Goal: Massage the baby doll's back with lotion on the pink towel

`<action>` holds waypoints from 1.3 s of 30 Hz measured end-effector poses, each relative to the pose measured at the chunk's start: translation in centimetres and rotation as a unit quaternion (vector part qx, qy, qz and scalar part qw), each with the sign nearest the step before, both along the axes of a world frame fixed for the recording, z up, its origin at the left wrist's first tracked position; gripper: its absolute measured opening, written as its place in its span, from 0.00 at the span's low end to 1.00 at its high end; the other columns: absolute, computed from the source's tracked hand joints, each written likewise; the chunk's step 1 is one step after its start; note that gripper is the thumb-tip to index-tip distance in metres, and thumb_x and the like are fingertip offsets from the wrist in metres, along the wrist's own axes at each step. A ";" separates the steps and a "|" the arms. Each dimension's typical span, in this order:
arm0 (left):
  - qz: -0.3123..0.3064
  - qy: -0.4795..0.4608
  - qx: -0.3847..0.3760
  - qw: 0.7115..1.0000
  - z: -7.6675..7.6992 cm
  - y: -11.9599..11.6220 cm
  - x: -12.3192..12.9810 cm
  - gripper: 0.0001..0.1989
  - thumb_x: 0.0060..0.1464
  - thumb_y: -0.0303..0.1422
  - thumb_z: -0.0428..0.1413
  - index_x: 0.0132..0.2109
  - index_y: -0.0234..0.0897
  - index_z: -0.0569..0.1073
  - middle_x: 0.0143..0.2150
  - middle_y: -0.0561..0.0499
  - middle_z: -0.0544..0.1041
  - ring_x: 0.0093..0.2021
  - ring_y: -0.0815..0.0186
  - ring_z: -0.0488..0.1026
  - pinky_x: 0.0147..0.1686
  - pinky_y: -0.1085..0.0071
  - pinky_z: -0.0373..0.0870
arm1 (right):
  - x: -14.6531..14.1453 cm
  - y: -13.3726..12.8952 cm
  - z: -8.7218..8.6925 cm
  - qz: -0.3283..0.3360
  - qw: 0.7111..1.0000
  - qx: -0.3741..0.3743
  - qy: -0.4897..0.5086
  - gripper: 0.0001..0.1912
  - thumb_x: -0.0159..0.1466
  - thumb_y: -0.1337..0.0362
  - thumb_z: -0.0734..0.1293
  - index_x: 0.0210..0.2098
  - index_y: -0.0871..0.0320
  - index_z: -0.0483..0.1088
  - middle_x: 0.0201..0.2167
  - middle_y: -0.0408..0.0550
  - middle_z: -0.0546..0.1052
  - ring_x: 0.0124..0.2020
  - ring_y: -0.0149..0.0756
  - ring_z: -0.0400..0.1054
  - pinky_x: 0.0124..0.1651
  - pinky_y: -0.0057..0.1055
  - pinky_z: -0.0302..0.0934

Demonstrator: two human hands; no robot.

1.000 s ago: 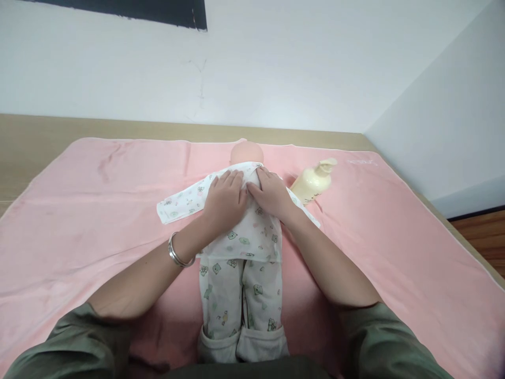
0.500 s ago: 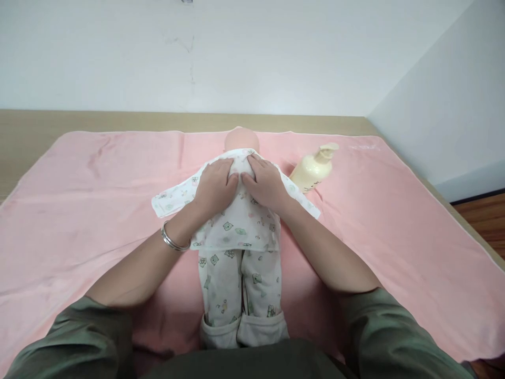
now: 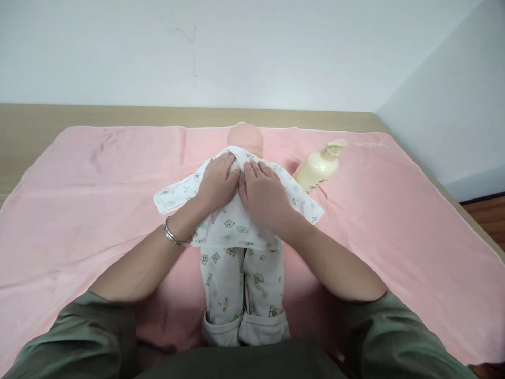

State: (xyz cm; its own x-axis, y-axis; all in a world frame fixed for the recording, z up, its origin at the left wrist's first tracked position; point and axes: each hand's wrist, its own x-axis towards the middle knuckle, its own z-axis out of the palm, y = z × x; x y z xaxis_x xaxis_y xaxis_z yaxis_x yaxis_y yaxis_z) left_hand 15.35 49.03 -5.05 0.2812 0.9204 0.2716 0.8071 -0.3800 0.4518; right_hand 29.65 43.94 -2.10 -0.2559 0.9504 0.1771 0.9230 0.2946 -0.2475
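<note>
A baby doll [image 3: 245,136] lies on a pink cloth with its bald head at the far end; no facial features show. It wears a white printed shirt [image 3: 232,229] with the sleeves spread out, and matching pants [image 3: 224,279] with turned-up cuffs. My left hand [image 3: 218,181] rests on the upper left of the shirt, fingers laid out, its fingertips by the collar fold. Flat on the shirt's upper right lies my right hand [image 3: 265,195], fingers stretched forward. The two thumbs nearly meet mid-chest or mid-back; I cannot tell which side is up.
A cream pump bottle [image 3: 319,167] leans or lies beside the right sleeve. The pink cloth [image 3: 394,221] covers most of the wooden table [image 3: 158,115]. A white wall [image 3: 256,58] stands behind, with another wall at the right.
My right hand has slid slightly down and turned, with its fingers closer together. The shirt's collar is now folded more visibly between the hands. The view has shifted slightly.
</note>
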 end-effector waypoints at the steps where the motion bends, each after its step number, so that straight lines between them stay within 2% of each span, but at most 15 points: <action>1: 0.002 -0.002 -0.003 1.000 0.0 -0.1 0.0 0.26 0.66 0.37 0.39 0.63 0.33 0.69 0.66 0.39 0.73 0.67 0.51 0.68 0.70 0.51 0.62 | 0.3 0.5 0.0 0.007 1.000 -0.002 0.014 0.28 0.75 0.61 0.52 0.68 0.71 0.62 0.68 0.62 0.65 0.71 0.54 0.57 0.74 0.50 0.51; 5: 0.019 -0.005 -0.010 1.000 0.3 -1.7 0.8 0.28 0.67 0.37 0.41 0.67 0.28 0.65 0.70 0.36 0.68 0.72 0.48 0.61 0.73 0.45 0.55 | 2.1 3.3 -0.7 0.002 0.997 -0.018 0.074 0.25 0.74 0.60 0.54 0.62 0.66 0.68 0.64 0.58 0.70 0.65 0.50 0.64 0.69 0.49 0.59; 8: 0.033 -0.012 0.003 0.999 0.2 -2.7 1.4 0.28 0.67 0.37 0.41 0.68 0.29 0.65 0.70 0.38 0.67 0.73 0.49 0.59 0.74 0.46 0.54 | 2.5 4.2 -1.3 -0.011 0.997 -0.005 0.074 0.28 0.73 0.58 0.53 0.65 0.70 0.64 0.67 0.61 0.66 0.68 0.52 0.61 0.72 0.51 0.55; 11: 0.037 -0.023 0.004 0.999 0.0 -2.4 1.3 0.27 0.66 0.36 0.41 0.67 0.30 0.66 0.70 0.39 0.68 0.73 0.50 0.61 0.74 0.47 0.55 | 1.9 3.3 -1.3 -0.015 0.999 0.003 0.051 0.27 0.74 0.60 0.52 0.65 0.71 0.63 0.67 0.63 0.67 0.68 0.53 0.60 0.73 0.52 0.52; 15: 0.036 -0.030 -0.020 0.999 -0.2 -1.1 0.8 0.28 0.64 0.38 0.42 0.66 0.32 0.67 0.69 0.39 0.69 0.71 0.51 0.64 0.73 0.48 0.58 | 0.7 1.0 -0.5 -0.005 1.000 0.013 0.017 0.24 0.74 0.62 0.53 0.59 0.70 0.70 0.60 0.64 0.73 0.66 0.52 0.63 0.70 0.49 0.57; 18: 0.044 -0.028 -0.021 0.998 -0.2 -0.8 0.7 0.29 0.64 0.38 0.41 0.66 0.31 0.67 0.69 0.39 0.69 0.71 0.51 0.63 0.73 0.48 0.56 | 0.4 0.3 -0.2 0.004 1.000 0.021 0.001 0.25 0.74 0.63 0.53 0.60 0.73 0.69 0.61 0.65 0.72 0.67 0.51 0.63 0.71 0.47 0.57; 23: 0.051 -0.027 -0.013 0.998 0.0 -2.0 1.3 0.29 0.66 0.37 0.41 0.67 0.28 0.65 0.70 0.37 0.68 0.72 0.48 0.62 0.73 0.45 0.54 | 1.3 2.3 -0.7 0.008 0.998 -0.024 0.060 0.29 0.72 0.63 0.53 0.67 0.72 0.62 0.69 0.61 0.64 0.73 0.50 0.54 0.75 0.49 0.52; 26: 0.051 -0.027 -0.002 0.998 0.2 -3.0 1.9 0.28 0.67 0.36 0.41 0.67 0.29 0.66 0.70 0.37 0.67 0.73 0.49 0.60 0.74 0.45 0.53 | 1.9 3.7 -1.3 0.001 0.996 -0.044 0.072 0.32 0.71 0.61 0.54 0.70 0.74 0.58 0.72 0.63 0.58 0.75 0.51 0.50 0.77 0.51 0.46; 29: 0.043 -0.021 -0.003 0.999 0.4 -3.6 2.2 0.28 0.67 0.34 0.40 0.68 0.25 0.65 0.71 0.36 0.66 0.74 0.48 0.58 0.75 0.45 0.52 | 2.1 4.1 -1.3 -0.009 0.997 -0.051 0.062 0.33 0.72 0.61 0.54 0.71 0.76 0.55 0.73 0.64 0.54 0.76 0.52 0.46 0.79 0.51 0.42; 31: 0.036 -0.020 -0.015 0.999 0.6 -3.5 2.1 0.29 0.66 0.34 0.40 0.68 0.24 0.64 0.72 0.36 0.65 0.75 0.48 0.56 0.75 0.45 0.50 | 1.9 3.7 -1.0 -0.010 0.997 -0.053 0.057 0.32 0.72 0.62 0.53 0.71 0.75 0.55 0.73 0.64 0.54 0.76 0.52 0.47 0.78 0.51 0.43; 34: 0.024 -0.017 -0.036 0.999 0.7 -2.6 1.6 0.30 0.65 0.33 0.40 0.69 0.21 0.62 0.72 0.34 0.63 0.75 0.47 0.56 0.75 0.46 0.50 | 1.4 2.4 -0.2 0.007 0.997 -0.047 0.060 0.28 0.72 0.64 0.53 0.68 0.72 0.61 0.70 0.63 0.61 0.73 0.53 0.54 0.75 0.54 0.49; 36: 0.022 -0.015 -0.039 0.999 0.7 -1.7 1.2 0.29 0.65 0.34 0.39 0.67 0.23 0.64 0.70 0.33 0.66 0.73 0.48 0.60 0.74 0.48 0.53 | 1.0 1.4 0.2 0.019 0.998 -0.040 0.055 0.27 0.73 0.65 0.52 0.66 0.71 0.63 0.69 0.62 0.63 0.72 0.53 0.56 0.74 0.52 0.51; 39: 0.027 -0.008 -0.025 0.999 0.6 -0.8 0.7 0.25 0.66 0.35 0.37 0.60 0.31 0.70 0.64 0.35 0.73 0.67 0.49 0.68 0.71 0.49 0.59 | 0.5 0.5 0.4 0.025 0.998 -0.037 0.033 0.28 0.73 0.64 0.53 0.67 0.72 0.62 0.70 0.63 0.62 0.73 0.53 0.53 0.77 0.49 0.47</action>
